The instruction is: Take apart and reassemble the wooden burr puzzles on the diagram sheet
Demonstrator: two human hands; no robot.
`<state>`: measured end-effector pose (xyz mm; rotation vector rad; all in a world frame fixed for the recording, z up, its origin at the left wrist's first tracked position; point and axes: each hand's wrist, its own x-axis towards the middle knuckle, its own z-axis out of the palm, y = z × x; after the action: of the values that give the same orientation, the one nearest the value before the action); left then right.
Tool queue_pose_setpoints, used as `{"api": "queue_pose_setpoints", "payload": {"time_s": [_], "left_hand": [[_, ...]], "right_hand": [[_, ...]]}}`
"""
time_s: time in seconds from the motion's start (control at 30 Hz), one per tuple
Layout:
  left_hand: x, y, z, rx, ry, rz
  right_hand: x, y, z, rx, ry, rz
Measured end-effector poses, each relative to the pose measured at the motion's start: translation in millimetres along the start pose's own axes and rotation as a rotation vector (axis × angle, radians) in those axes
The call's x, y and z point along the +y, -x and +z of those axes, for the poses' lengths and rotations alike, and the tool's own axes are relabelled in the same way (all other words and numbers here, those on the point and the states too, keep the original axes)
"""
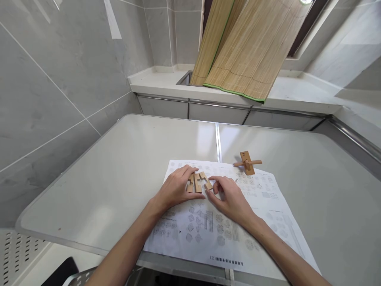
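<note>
Smooth notched pieces (197, 186) of matt wood, a matt wooden cross (247, 163), a thin matt paper sheet (211, 244), a smooth glossy tabletop (143, 159), a shiny metal strip (218, 143), a ribbed bamboo-like blind (253, 43), smooth, faintly glossy wall tiles (68, 67)

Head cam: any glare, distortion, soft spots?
Head view: glare patches on the white table, left-front and back-centre; head view: wide-angle stretch towards the edges; head view: small print on the paper sheet unreadable, wooden pieces clear in outline.
</note>
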<state>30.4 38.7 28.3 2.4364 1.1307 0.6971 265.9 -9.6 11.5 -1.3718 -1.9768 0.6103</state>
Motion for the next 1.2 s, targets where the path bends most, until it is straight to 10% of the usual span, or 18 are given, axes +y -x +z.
{"api": "queue_pose_setpoints", "payload": {"time_s": [0.6,1.2], "left_hand": [[1.1,0.6,1.5,0.010,0.030,-0.090],[-23.8,-0.8,-18.9,0.377,-0.181,-0.489]], "right_hand": [[-2.8,0.2,-2.7,-0.046,-0.042,-0.104],[-2.8,-2.1,-6.4,0.021,-0.205,0.060]]}}
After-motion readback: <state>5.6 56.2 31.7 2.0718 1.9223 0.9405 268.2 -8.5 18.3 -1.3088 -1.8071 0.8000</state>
